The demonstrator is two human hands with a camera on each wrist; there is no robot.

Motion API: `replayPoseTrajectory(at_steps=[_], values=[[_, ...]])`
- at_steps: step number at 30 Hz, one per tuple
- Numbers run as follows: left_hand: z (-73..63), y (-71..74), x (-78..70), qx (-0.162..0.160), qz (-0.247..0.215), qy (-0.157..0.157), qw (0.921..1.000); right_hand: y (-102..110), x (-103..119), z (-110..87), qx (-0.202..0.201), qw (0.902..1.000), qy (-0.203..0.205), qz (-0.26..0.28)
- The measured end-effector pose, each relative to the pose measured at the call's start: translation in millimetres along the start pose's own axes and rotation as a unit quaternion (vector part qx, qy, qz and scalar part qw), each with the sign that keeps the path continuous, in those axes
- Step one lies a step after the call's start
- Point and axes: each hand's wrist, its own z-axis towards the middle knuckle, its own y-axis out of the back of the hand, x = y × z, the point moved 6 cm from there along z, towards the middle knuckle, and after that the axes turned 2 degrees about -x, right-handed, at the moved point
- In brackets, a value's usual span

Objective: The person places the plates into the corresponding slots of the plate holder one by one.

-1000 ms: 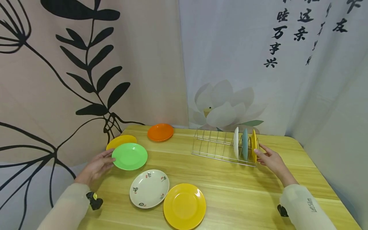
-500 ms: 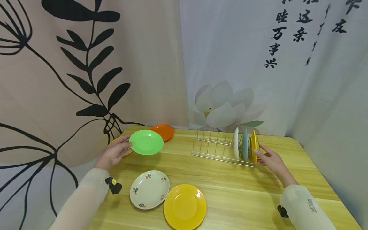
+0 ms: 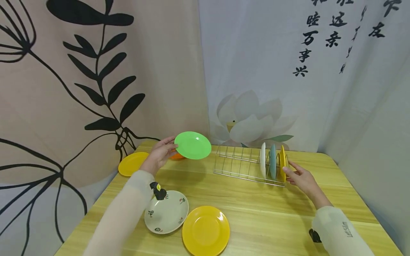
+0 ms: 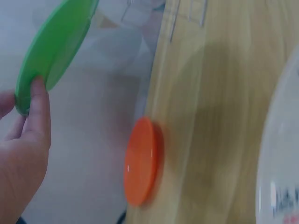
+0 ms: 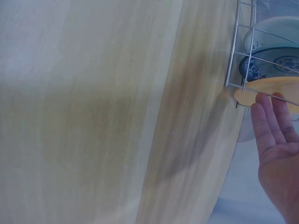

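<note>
My left hand (image 3: 161,153) pinches a green plate (image 3: 193,145) by its left edge, thumb on one face and fingers on the other. It holds the plate tilted above the table, left of a wire dish rack (image 3: 238,161). In the left wrist view, the green plate (image 4: 58,44) is well off the tabletop. At the rack's right end, my right hand (image 3: 301,177) touches an upright yellow plate (image 3: 283,163). In the right wrist view, its fingers (image 5: 275,121) are extended against that plate and the rack's end wire. A white plate (image 3: 263,160) and a blue plate (image 3: 273,161) stand beside it.
An orange plate (image 4: 140,161) lies at the back edge, partly hidden by the green one in the head view. Another yellow plate (image 3: 132,164) lies back left. In front are a patterned white plate (image 3: 169,215) and a yellow plate (image 3: 206,230). Curtains hang behind the table.
My left hand has carried the green plate rightward and away from me, from beside the back-left yellow plate to near the rack. The right hand stays at the rack's end.
</note>
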Motion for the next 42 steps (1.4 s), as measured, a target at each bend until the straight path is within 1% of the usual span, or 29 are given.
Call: replayPoseTrajectory(at_steps=[3,8,12,15,20,25,31,38,42], values=[[7.9,-22.4,2.0,0.007,0.011,-0.01,0.9999,-0.2,0.7,-0.2,0.0,1.0,-0.002,-0.001],[18.6,-55.8,6.8,0.009,0.008,0.0,0.9999,-0.4,3.3,-0.9,0.003,1.0,-0.004,-0.003],[23.9,-82.6,5.8,0.008,0.01,0.002,0.9999,-0.4,5.4,-0.4,0.003,1.0,-0.004,-0.005],[28.6,-101.1,4.3,0.01,0.016,-0.004,0.9998,-0.1,6.2,0.9,0.001,1.0,-0.002,-0.004],[34.9,-126.9,4.5,0.014,0.028,-0.007,0.9995,-0.3,5.1,2.0,0.003,1.0,-0.001,-0.001],[38.8,-146.9,5.6,0.012,0.036,-0.006,0.9993,-0.4,4.0,1.3,0.002,1.0,-0.001,-0.003],[41.7,-166.8,9.3,0.015,0.049,-0.003,0.9987,-0.4,3.5,-0.5,0.003,1.0,-0.001,-0.002],[45.8,-187.2,13.6,0.02,0.047,-0.002,0.9987,-0.1,4.2,-2.0,0.004,1.0,0.001,0.001],[47.4,-197.5,16.3,0.025,0.058,0.002,0.998,0.2,4.4,-1.6,0.005,1.0,0.002,0.001]])
